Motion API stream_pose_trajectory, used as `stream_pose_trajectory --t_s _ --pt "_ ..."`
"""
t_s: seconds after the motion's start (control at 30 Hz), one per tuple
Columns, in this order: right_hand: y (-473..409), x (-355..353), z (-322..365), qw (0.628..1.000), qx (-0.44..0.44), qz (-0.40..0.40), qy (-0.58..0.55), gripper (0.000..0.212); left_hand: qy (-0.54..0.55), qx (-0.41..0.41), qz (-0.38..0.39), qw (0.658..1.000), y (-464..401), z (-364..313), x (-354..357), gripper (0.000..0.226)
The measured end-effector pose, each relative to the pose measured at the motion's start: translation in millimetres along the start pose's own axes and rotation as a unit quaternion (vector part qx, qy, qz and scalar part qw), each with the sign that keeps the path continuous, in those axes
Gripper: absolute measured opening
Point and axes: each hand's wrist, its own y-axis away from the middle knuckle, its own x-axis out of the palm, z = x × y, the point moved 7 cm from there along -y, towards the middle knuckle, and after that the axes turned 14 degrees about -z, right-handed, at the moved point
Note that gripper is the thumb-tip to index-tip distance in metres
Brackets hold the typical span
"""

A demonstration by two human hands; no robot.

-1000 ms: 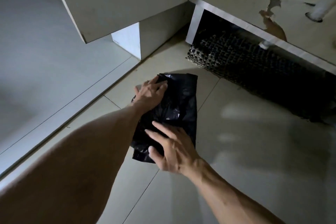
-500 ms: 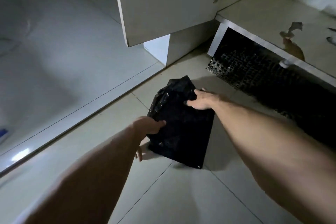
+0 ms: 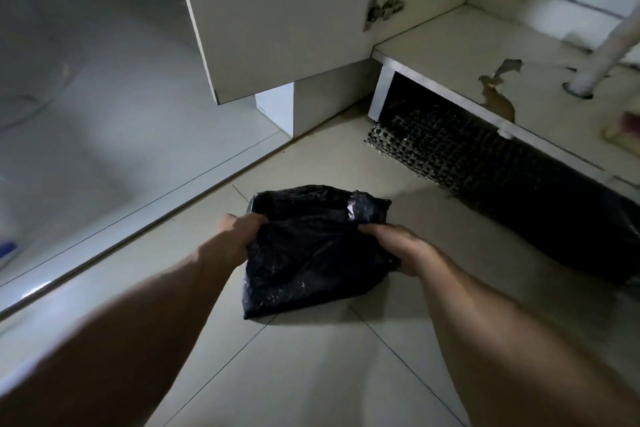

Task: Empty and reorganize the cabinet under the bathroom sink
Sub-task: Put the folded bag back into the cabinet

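Observation:
A black plastic bag (image 3: 311, 253), folded into a thick bundle, lies on the tiled floor (image 3: 311, 374) in front of the sink cabinet. My left hand (image 3: 239, 229) grips its left edge. My right hand (image 3: 398, 246) grips its right edge. The cabinet door (image 3: 277, 17) stands open at the top middle. The cabinet's bottom shelf (image 3: 450, 55) shows at the upper right, with peeled patches on its surface.
A dark woven mat (image 3: 485, 156) lies on the floor under the cabinet's front edge. A white drain pipe (image 3: 599, 59) goes down through the shelf at the far right. A pale raised ledge (image 3: 86, 114) runs along the left.
My right hand has moved from the bag's far end to its right edge, and my left hand from the near corner to its left edge. Both now grip the bag, which has turned.

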Motion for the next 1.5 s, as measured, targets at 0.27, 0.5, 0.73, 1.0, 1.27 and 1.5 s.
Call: stream_pose_trajectory --t_s 0.27,0.5,0.73,1.0,1.27,1.5 --pt "39 -93 29 0.976 0.035 0.028 -0.213 0.03 0.046 0.077 0.08 0.993 64 -100 53 0.042" --pt "61 -199 108 0.966 -0.082 -0.016 -0.243 0.058 0.057 0.174 0.154 0.971 145 -223 75 0.019" --pt "78 -301 160 0.932 -0.148 -0.051 -0.326 0.048 0.118 0.28 0.182 0.935 222 -346 117 0.078" --pt "71 -425 214 0.887 -0.223 -0.233 -0.331 0.043 0.193 0.311 0.275 0.889 273 -448 243 0.085" --pt "-17 -441 239 0.866 -0.202 -0.365 -0.276 0.058 0.184 0.294 0.282 0.894 225 -488 340 0.061" --pt "-174 -406 209 0.885 -0.073 -0.347 -0.301 0.083 0.098 0.321 0.284 0.898 159 -473 412 0.021"
